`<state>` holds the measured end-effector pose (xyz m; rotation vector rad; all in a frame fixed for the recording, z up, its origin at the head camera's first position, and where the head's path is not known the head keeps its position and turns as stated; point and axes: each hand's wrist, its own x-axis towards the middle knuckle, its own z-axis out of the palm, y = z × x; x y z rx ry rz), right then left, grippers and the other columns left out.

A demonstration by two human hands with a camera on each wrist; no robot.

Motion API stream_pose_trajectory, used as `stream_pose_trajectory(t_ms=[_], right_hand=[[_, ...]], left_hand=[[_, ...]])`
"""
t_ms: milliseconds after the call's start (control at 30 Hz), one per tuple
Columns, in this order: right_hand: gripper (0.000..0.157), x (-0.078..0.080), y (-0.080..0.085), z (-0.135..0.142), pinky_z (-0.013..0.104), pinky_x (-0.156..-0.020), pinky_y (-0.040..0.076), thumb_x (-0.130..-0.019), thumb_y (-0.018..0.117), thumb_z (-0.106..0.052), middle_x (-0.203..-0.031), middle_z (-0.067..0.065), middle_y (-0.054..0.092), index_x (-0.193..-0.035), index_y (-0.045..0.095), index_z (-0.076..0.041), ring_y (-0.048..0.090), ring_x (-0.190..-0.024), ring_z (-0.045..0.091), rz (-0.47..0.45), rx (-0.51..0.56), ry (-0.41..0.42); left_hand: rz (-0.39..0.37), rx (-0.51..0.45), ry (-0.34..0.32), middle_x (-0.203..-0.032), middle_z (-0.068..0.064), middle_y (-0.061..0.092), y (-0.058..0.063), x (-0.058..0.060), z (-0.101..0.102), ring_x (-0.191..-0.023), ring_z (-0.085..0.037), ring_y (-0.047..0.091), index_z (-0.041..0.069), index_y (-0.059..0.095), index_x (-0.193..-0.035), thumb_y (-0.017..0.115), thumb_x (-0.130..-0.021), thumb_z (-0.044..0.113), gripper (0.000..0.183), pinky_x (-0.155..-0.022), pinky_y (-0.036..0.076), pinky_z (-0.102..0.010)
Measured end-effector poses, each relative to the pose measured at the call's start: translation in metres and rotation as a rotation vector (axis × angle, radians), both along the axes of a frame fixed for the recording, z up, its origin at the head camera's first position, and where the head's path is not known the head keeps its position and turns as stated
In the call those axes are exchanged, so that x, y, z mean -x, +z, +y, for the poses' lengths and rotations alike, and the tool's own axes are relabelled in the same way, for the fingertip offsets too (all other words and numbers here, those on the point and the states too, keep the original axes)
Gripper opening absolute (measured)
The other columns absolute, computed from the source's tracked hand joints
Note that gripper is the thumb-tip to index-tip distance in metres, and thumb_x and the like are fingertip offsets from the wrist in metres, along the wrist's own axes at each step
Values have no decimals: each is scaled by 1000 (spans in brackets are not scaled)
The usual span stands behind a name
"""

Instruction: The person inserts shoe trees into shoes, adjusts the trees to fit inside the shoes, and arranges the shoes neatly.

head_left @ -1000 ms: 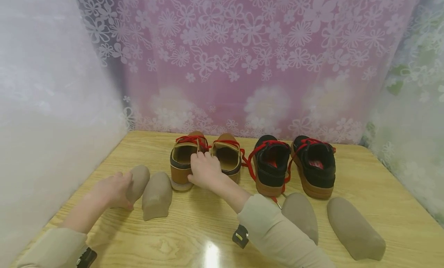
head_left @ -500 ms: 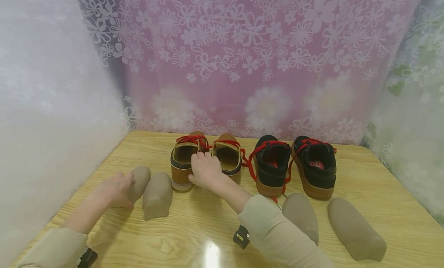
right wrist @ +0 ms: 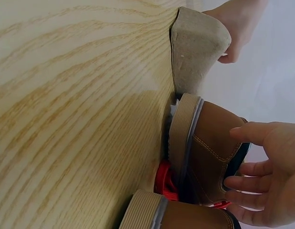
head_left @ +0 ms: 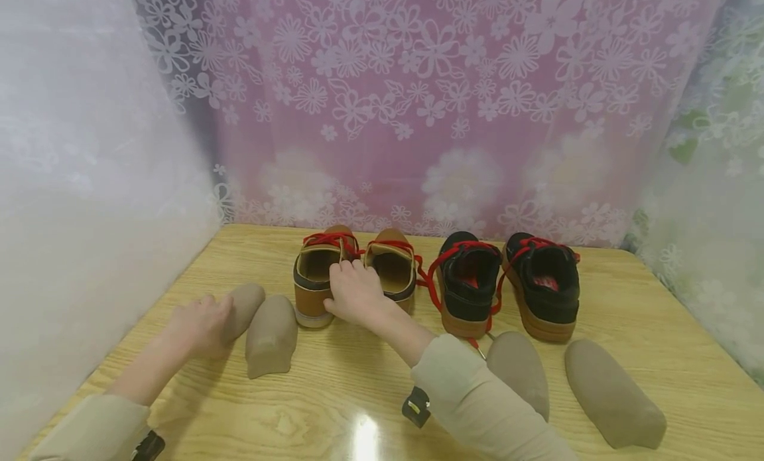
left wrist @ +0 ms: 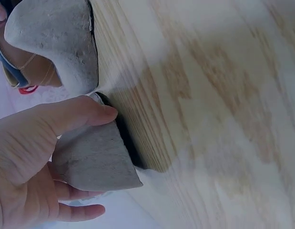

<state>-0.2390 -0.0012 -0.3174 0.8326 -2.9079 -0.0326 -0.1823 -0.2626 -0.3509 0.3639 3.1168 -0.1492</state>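
Observation:
My left hand (head_left: 199, 325) grips a grey-beige moulded shoe insert (head_left: 245, 308) at the table's left side. In the left wrist view, the thumb lies over the top of this insert (left wrist: 95, 160) and the fingers are beneath. Directly to its right, a second insert (head_left: 270, 335) lies on the table. My right hand (head_left: 357, 292) is at the heel of the left brown shoe (head_left: 312, 298), which has red laces. Seen from the right wrist, the thumb touches the shoe's heel (right wrist: 216, 133) and the fingers curve along its collar. The other brown shoe (head_left: 390, 268) stands close on the right.
Two black shoes (head_left: 468, 298) with red laces stand to the right of the brown pair. In front of them lie a third insert (head_left: 519, 371), partly behind the right sleeve, and another insert (head_left: 615, 395). A pink flowered curtain (head_left: 418, 116) hangs behind the wooden table (head_left: 286, 421).
The left hand has closed further over the leftmost insert, whose rounded tip has shifted slightly to the right. The right hand and the shoes have stayed in place.

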Motion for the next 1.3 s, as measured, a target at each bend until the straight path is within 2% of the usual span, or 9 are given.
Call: stream_pose_trajectory(t_ms=[300,433,600,733,967,1133,1300], right_hand=[[48,-1,0,-2,40,-80,43,-84,64,-44,-109,6,57,-114,54,-8,51,-98,24,-19,7,-9],[51,0,0,-3,41,-84,42,-84,63,-45,-112,6,57,-118,53,-8,51,-101,25,-27,-4,-13],[48,-1,1,-3,41,-83,42,-84,63,-44,-110,6,57,-115,55,-9,50,-100,25,-8,-15,-13],[43,-2,3,-3,39,-80,42,-84,63,-43,-106,5,57,-110,58,-10,50,-95,24,14,-17,-9],[44,-4,3,-4,39,-81,41,-84,63,-44,-107,5,57,-112,58,-11,50,-96,24,4,-36,-19],[41,-4,3,-5,39,-79,41,-84,63,-43,-104,5,57,-109,59,-11,50,-94,23,14,-32,-16],[41,-5,4,-6,38,-79,41,-83,63,-43,-104,4,57,-109,59,-11,50,-94,23,13,-31,-18]], left_hand=[[54,-23,-13,-98,-28,46,-1,3,-11,-74,-41,52,-9,45,-116,84,-56,28,81,-58,44,-53],[92,-52,-41,-91,-23,43,1,2,-12,-68,-35,49,-9,46,-112,83,-56,27,76,-54,42,-48],[139,-65,-74,-87,-22,44,9,3,-12,-69,-35,50,-8,48,-110,85,-56,26,73,-58,42,-50],[163,-33,-83,-86,-21,47,14,4,-14,-71,-36,52,-8,49,-109,84,-57,28,73,-62,43,-51],[216,34,-81,-86,-19,53,20,4,-16,-79,-39,53,-4,51,-103,85,-56,34,69,-66,40,-52],[246,14,-94,-85,-19,52,24,5,-17,-79,-38,52,-5,50,-99,84,-55,31,66,-64,41,-51],[276,-27,-108,-86,-19,46,30,6,-18,-72,-34,50,-7,50,-103,84,-55,27,68,-59,42,-48]])
